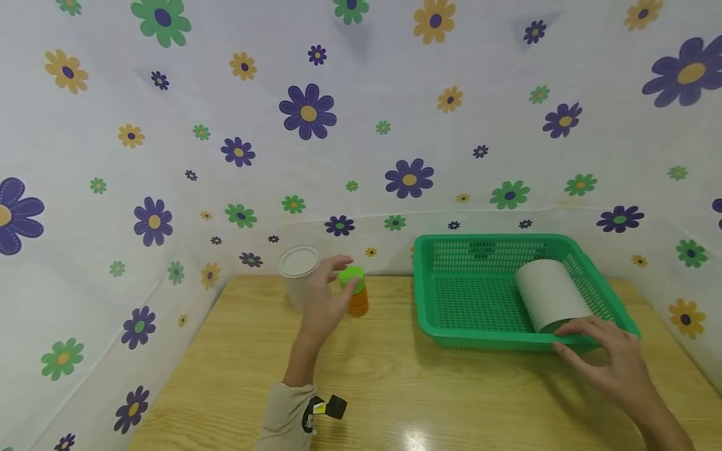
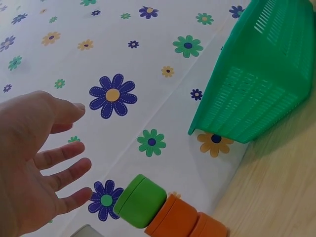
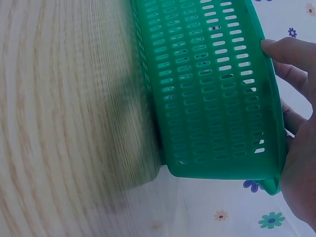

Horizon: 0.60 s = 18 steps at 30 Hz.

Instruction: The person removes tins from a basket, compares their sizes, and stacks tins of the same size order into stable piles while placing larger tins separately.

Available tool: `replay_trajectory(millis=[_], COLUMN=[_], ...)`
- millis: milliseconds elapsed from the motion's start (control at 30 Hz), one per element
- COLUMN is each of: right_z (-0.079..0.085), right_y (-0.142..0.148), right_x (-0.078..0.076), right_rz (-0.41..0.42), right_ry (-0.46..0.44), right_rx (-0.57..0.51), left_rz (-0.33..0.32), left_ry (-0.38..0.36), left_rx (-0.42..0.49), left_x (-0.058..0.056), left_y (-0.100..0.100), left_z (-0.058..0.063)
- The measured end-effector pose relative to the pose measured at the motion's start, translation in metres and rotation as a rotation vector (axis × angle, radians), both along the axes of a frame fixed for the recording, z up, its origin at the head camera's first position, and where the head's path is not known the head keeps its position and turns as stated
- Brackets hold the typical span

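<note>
My left hand hovers with spread, loosely bent fingers over a small orange jar with a green lid. The left wrist view shows a gap between those fingers and the jar. Just behind the hand stands a white lidded canister, partly hidden by it. On the right, my right hand pinches the near rim of a green plastic basket, thumb outside and fingers over the edge. Inside the basket a white cylindrical canister lies on its side, its near end partly covered by the hand.
Everything stands on a wood-grain table. A white flower-printed sheet hangs behind the table and along both sides. The basket's back lies close to the sheet. A small black device is strapped at the left wrist.
</note>
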State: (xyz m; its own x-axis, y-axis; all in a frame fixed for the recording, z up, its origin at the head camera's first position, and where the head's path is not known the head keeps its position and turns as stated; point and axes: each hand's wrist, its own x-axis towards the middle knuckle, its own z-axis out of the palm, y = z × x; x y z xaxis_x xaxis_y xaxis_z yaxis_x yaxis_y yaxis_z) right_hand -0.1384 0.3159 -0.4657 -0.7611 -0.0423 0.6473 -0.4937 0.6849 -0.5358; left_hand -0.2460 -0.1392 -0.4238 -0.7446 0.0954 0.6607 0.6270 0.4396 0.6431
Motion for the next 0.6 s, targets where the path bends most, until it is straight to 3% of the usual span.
replay_trajectory(millis=[600], right_z=[0.0], right_y=[-0.001], right_x=[-0.001], right_rz=[0.021], right_ry=[0.001], right_rx=[0.011], left_rz=[-0.136], left_ry=[-0.048], left_rx=[0.05], left_x=[-0.001], left_y=[0.046], left_z=[0.0])
